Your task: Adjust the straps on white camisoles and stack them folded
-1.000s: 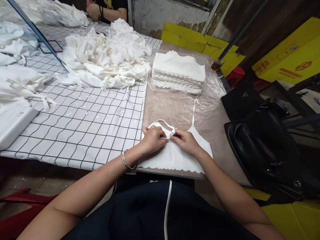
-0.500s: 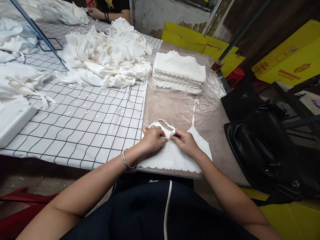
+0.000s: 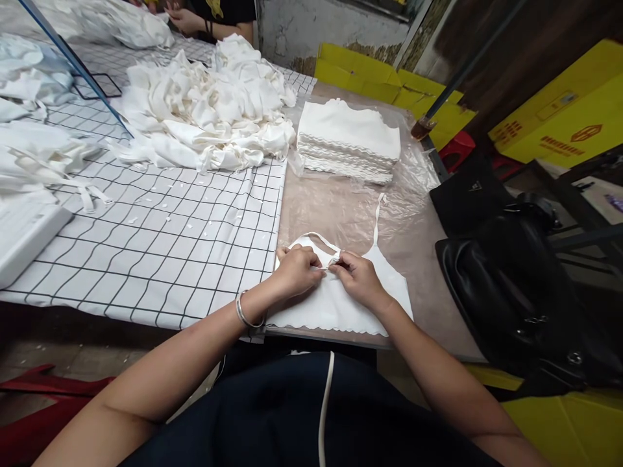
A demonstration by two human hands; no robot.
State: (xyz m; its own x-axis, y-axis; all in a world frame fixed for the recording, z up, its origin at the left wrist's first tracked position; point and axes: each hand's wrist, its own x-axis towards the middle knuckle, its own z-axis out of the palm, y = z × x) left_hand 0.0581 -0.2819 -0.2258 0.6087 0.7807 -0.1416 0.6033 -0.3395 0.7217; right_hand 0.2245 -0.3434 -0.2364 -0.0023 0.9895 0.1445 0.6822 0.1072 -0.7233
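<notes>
A white camisole top (image 3: 350, 305) with a scalloped hem lies flat at the table's front edge. Its right strap (image 3: 376, 220) stretches away over the plastic sheet, while the left strap (image 3: 316, 237) curves in toward my hands. My left hand (image 3: 298, 271) is closed, thumb and fingers pinching the neckline edge of the camisole. Close beside it, my right hand (image 3: 357, 275) pinches the end of the left strap near the middle of the neckline. The fingertips almost meet, and they partly hide the small piece of fabric between them.
Beyond the camisole stands a stack of white garments (image 3: 348, 139). A loose heap of white garments (image 3: 209, 104) covers the checked cloth (image 3: 195, 259) at left. A black bag (image 3: 516, 285) sits at the right edge. Across the table, a co-worker's hand (image 3: 187, 21) shows.
My hands stay nearly in place, with fingertips shifting slightly at the neckline. The co-worker's hand across the table has changed position.
</notes>
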